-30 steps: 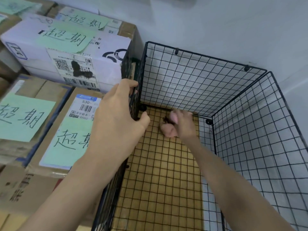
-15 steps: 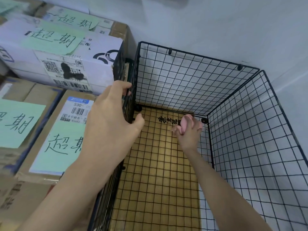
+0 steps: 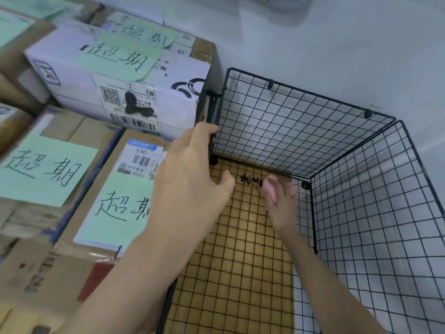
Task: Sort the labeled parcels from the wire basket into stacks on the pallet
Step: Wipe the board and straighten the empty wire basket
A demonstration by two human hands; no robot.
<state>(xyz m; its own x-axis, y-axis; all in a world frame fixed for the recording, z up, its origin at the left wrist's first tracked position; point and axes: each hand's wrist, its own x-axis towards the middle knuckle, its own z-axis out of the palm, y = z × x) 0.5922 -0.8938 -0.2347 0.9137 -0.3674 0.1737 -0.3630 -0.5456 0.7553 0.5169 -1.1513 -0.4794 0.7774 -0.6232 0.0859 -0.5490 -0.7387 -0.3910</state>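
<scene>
The black wire basket (image 3: 301,112) stands against the wall and holds no parcels; a yellow woven mat (image 3: 240,273) covers its floor. My left hand (image 3: 190,179) grips the top of the basket's left wall, fingers curled over the rim and thumb inside. My right hand (image 3: 281,208) is down inside near the far corner, just above the mat, fingers curled round a small pink thing (image 3: 271,190); that hand is blurred. Labeled parcels lie stacked to the left: a white box (image 3: 115,75) and a brown box (image 3: 120,196), each with a green handwritten label.
More cardboard boxes with green labels fill the left side, including one at the left edge (image 3: 45,169) and others behind the white box (image 3: 149,34). A pale wall (image 3: 337,44) runs behind the basket. The stack presses against the basket's left wall.
My right hand has risen from the mat at the far end, now with the pink thing at its fingertips, and shifted slightly right. My left hand has stayed on the rim.
</scene>
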